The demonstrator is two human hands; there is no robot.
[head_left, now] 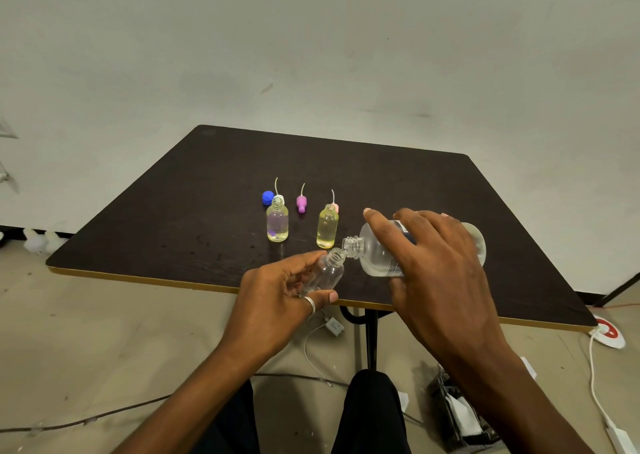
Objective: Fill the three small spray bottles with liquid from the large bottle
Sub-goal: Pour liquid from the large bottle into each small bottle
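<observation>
Single head-worn wide-angle view, facing forward and down, close over table (173, 211)

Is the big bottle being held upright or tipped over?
Tipped. The large bottle lies almost sideways in the right hand, its uncapped neck by the mouth of the small bottle the left hand holds.

Table (173, 232) straight ahead of me. Two small bottles stand upright on it, apart: left bottle (277, 223), right bottle (327, 227). Just behind each, a spray top (280, 197) (334, 207). A middle spray top (301, 203) lies between them, further back. Loose cap (267, 198) at far left of that row. Nearer me, over the table's front edge, my left hand (277, 291) holds a third bottle (327, 273), tilted right. To its right, my right hand (436, 263) holds the large bottle (372, 256) on its side, the two mouths close together.
</observation>
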